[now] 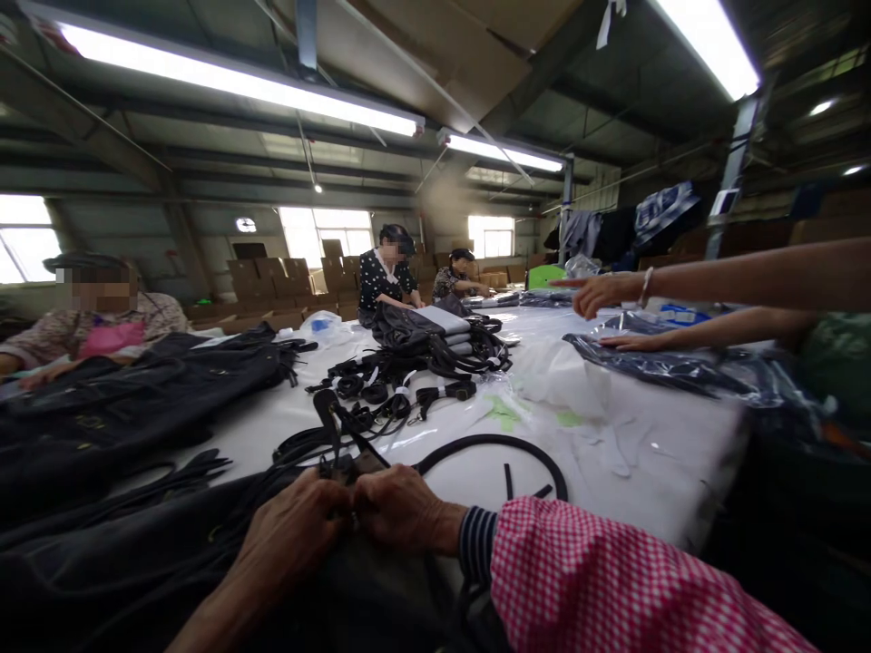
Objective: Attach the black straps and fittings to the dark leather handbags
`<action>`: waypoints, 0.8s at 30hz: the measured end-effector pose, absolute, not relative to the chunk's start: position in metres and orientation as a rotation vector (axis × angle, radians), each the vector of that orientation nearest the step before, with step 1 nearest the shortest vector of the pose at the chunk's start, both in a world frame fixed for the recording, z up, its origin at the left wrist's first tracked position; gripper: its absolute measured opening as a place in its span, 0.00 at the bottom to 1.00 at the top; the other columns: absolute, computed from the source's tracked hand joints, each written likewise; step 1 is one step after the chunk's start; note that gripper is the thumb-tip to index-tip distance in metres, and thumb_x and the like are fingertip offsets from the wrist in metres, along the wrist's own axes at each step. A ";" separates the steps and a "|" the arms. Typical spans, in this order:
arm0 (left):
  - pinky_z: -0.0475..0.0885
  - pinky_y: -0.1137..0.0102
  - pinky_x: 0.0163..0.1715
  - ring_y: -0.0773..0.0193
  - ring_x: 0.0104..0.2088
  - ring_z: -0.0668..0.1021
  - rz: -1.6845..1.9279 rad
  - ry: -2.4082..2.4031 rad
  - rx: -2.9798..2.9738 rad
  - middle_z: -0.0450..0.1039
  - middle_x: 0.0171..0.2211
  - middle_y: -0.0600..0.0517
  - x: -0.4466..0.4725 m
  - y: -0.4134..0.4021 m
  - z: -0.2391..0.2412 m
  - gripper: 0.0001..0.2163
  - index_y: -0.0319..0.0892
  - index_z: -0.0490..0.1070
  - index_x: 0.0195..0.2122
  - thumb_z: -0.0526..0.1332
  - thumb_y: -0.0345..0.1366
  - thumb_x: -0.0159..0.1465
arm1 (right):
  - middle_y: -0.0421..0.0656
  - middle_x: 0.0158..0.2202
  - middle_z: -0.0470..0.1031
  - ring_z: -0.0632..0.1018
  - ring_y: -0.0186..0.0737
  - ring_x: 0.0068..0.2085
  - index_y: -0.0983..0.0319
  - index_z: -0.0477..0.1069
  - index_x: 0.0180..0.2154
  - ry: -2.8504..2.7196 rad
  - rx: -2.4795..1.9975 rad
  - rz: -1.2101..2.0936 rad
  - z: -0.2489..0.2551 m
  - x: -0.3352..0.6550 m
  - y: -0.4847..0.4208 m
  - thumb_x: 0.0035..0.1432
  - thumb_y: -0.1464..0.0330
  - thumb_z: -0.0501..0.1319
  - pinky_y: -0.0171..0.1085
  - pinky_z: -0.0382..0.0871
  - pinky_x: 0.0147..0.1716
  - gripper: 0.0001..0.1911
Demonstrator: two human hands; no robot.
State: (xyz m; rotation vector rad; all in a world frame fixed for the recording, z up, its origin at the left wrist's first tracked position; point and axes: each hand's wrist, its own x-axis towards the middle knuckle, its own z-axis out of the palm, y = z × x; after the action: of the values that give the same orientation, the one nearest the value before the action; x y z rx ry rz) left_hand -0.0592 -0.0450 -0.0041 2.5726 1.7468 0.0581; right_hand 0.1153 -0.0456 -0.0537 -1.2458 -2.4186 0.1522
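Note:
My left hand (296,521) is closed, its fingers bent at the top edge of a dark bag (197,526) lying in front of me. Right against it, my right hand (401,503), below a striped cuff and red-checked sleeve, pinches at the same place. A black strap (329,415) with a wide end sticks up just beyond my fingers, and its lower part goes down into my grip. The exact piece between my fingertips is mostly hidden. A black looped handle (490,442) curves over the white table beside my right hand.
Bundled black straps (401,399) and stacked dark bags (422,326) lie mid-table. More dark bags (136,408) pile up at left by a seated person. At right, a co-worker's hands (605,295) reach over plastic-wrapped items (646,363). Two other people work at the far side.

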 end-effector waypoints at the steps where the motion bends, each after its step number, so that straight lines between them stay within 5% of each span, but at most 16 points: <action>1: 0.67 0.65 0.39 0.58 0.41 0.78 0.055 1.764 2.594 0.73 0.39 0.50 -0.057 -0.048 -0.006 0.12 0.49 0.79 0.36 0.54 0.33 0.65 | 0.41 0.38 0.82 0.82 0.43 0.39 0.60 0.75 0.42 -2.398 -1.249 0.203 -0.053 0.117 -0.045 0.61 0.69 0.61 0.35 0.67 0.35 0.07; 8: 0.68 0.65 0.41 0.53 0.49 0.74 0.048 1.616 2.837 0.76 0.40 0.49 -0.044 -0.066 -0.001 0.10 0.44 0.75 0.36 0.54 0.30 0.67 | 0.38 0.44 0.78 0.77 0.34 0.43 0.57 0.76 0.42 -2.380 -1.501 -0.026 -0.015 0.199 -0.034 0.65 0.68 0.60 0.30 0.64 0.41 0.06; 12: 0.67 0.60 0.43 0.51 0.46 0.74 -0.033 1.659 2.868 0.77 0.42 0.45 -0.037 -0.064 -0.006 0.12 0.41 0.76 0.37 0.53 0.27 0.67 | 0.52 0.47 0.76 0.75 0.44 0.49 0.66 0.76 0.41 -2.177 -1.878 -0.181 0.001 0.285 -0.013 0.66 0.76 0.53 0.37 0.65 0.46 0.12; 16: 0.64 0.56 0.45 0.51 0.46 0.72 0.129 1.585 3.020 0.77 0.41 0.46 -0.040 -0.061 -0.021 0.13 0.43 0.76 0.35 0.52 0.26 0.68 | 0.54 0.49 0.75 0.74 0.49 0.53 0.66 0.77 0.41 -2.125 -2.081 -0.214 -0.012 0.328 0.000 0.61 0.78 0.58 0.38 0.65 0.47 0.10; 24: 0.64 0.57 0.43 0.50 0.44 0.73 0.044 1.680 3.048 0.75 0.39 0.43 -0.037 -0.067 -0.021 0.14 0.40 0.76 0.38 0.51 0.21 0.66 | 0.50 0.41 0.80 0.77 0.43 0.45 0.65 0.78 0.40 -2.110 -2.103 -0.249 -0.022 0.332 0.021 0.67 0.77 0.51 0.36 0.64 0.44 0.16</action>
State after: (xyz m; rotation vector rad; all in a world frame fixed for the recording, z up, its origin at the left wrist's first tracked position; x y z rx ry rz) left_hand -0.0367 -0.0667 -0.0206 3.0484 1.6796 0.0440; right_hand 0.3321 0.0210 -0.0218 -2.1034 -2.1104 -0.2490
